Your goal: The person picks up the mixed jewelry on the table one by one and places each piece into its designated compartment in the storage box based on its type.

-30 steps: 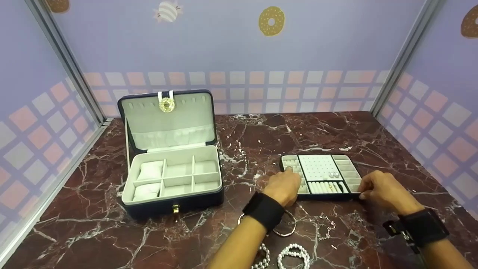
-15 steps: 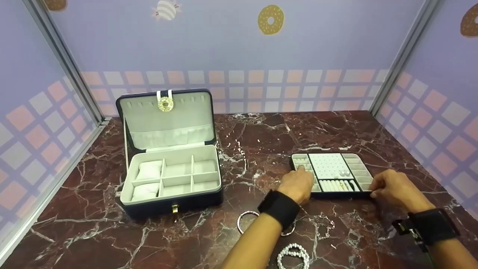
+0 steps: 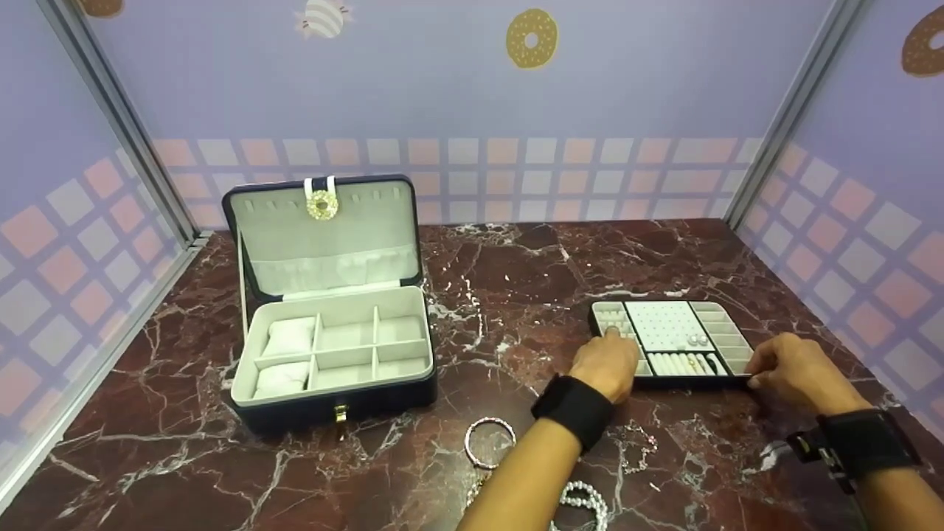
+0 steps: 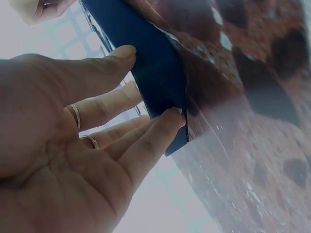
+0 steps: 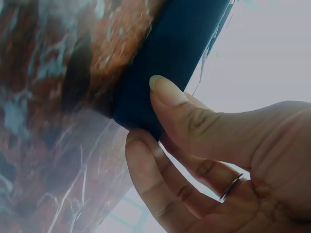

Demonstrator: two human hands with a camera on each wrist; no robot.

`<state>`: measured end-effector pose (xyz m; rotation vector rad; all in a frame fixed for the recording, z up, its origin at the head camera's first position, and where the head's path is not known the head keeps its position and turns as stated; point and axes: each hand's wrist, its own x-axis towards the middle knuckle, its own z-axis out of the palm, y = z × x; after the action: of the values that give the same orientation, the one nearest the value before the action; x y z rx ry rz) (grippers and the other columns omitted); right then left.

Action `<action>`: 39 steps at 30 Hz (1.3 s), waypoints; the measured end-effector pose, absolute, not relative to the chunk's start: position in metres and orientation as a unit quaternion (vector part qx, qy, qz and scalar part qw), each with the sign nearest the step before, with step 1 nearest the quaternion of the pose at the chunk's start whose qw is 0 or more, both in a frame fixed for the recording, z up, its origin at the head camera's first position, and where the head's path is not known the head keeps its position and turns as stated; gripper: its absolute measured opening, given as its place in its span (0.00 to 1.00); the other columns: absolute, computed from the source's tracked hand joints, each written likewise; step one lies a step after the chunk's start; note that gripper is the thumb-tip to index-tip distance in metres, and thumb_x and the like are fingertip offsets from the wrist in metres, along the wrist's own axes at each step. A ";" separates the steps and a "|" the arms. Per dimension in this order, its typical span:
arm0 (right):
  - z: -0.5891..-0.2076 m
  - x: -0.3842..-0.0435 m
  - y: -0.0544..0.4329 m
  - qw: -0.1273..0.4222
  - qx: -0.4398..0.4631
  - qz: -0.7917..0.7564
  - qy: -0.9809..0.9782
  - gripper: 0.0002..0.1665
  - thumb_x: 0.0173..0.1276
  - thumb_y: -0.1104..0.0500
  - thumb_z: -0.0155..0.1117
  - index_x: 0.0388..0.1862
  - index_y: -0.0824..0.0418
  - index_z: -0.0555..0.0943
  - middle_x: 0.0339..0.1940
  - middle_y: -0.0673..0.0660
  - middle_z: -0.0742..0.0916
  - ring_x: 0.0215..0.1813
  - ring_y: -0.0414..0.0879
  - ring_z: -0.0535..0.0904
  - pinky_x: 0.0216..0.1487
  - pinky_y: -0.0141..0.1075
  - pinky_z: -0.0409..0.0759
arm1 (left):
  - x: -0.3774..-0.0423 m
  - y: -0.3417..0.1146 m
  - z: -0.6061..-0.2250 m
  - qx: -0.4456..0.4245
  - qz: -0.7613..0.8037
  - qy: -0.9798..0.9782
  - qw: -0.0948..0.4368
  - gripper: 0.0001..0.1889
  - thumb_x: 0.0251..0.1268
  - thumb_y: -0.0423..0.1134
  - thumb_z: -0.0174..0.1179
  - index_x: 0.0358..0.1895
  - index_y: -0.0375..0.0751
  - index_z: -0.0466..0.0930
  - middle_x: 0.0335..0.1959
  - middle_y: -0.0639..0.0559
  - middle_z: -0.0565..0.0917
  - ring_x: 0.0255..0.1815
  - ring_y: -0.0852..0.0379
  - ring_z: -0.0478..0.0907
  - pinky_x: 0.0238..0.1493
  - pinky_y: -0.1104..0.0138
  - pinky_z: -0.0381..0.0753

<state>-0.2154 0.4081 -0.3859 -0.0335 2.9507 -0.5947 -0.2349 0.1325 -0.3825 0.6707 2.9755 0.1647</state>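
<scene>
A dark blue jewelry tray (image 3: pixel 693 382) lies on the marble table at the right, its compartments lined in cream. My left hand (image 3: pixel 606 366) grips its left end, thumb on the dark front wall (image 4: pixel 155 63) and fingers round the corner. At the opposite end my right hand (image 3: pixel 800 372) pinches the front right corner (image 5: pixel 158 58) between thumb and fingers. Pearl earrings (image 3: pixel 697 340) sit on the dotted pad in the middle. In the slotted ring rolls (image 3: pixel 667 364) below, a few rings stand.
An open dark blue jewelry box (image 3: pixel 332 417) stands at the left, with two white cushions (image 3: pixel 290 337) in its left compartments. Nearer me lie a bangle (image 3: pixel 491 466), a pearl bracelet (image 3: pixel 594 498) partly behind my left forearm, and a thin chain (image 3: pixel 649 450). Patterned walls close off the back and sides.
Both hands have moved right with the tray between them, so it sits farther from the jewelry box. My left forearm has uncovered the bangle and now partly covers the pearl bracelet.
</scene>
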 end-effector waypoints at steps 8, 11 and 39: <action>-0.386 -0.214 0.420 0.075 0.012 -0.207 0.975 0.04 0.58 0.67 0.71 0.34 0.63 0.86 0.34 0.61 0.90 0.40 0.58 0.84 0.46 0.62 0.82 | -0.233 0.149 -0.385 0.215 0.051 0.974 0.048 0.16 0.60 0.35 0.70 0.51 0.53 0.86 0.58 0.53 0.80 0.45 0.55 0.86 0.39 0.65 0.89; -0.386 -0.215 0.424 0.071 0.016 -0.205 0.976 0.05 0.57 0.68 0.71 0.33 0.64 0.86 0.34 0.62 0.90 0.40 0.58 0.84 0.45 0.61 0.82 | -0.234 0.153 -0.385 0.219 0.056 0.973 0.053 0.15 0.61 0.34 0.68 0.51 0.54 0.86 0.59 0.53 0.80 0.47 0.55 0.86 0.42 0.64 0.89; -0.385 -0.203 0.400 -0.001 -0.003 -0.181 0.983 0.17 0.59 0.65 0.73 0.48 0.69 0.85 0.48 0.77 0.86 0.38 0.60 0.86 0.38 0.54 0.86 | -0.225 0.060 -0.369 0.262 0.294 0.912 0.118 0.20 0.76 0.36 0.54 0.68 0.45 0.72 0.59 0.47 0.81 0.39 0.60 0.80 0.39 0.75 0.83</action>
<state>-0.2035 0.3998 -0.3849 -0.0109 3.0921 -0.5696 -0.2249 0.0599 -0.3687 0.7658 2.6662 0.8598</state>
